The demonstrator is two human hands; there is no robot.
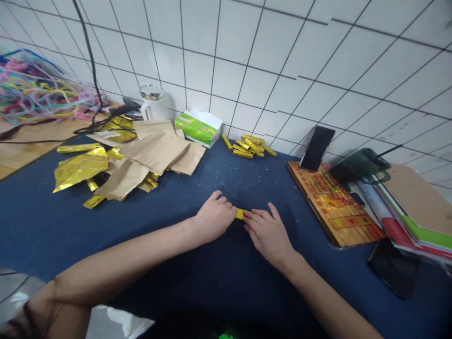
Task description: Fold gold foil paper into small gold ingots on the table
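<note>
A small strip of gold foil paper lies on the dark blue tabletop between my two hands. My left hand has its fingers curled over the left end of the strip. My right hand rests on the right end with its fingers extended and the thumb apart. How much of the strip lies under the fingers is hidden. Beyond my hands, a pile of gold foil rolls sits by the wall. Loose gold foil sheets and brown paper pieces are heaped at the left.
A green tissue pack and a white mug stand by the tiled wall. At the right are a phone, a gold-orange box, a dark cup and stacked folders. Colourful fuzzy strands and a black cable occupy the far left.
</note>
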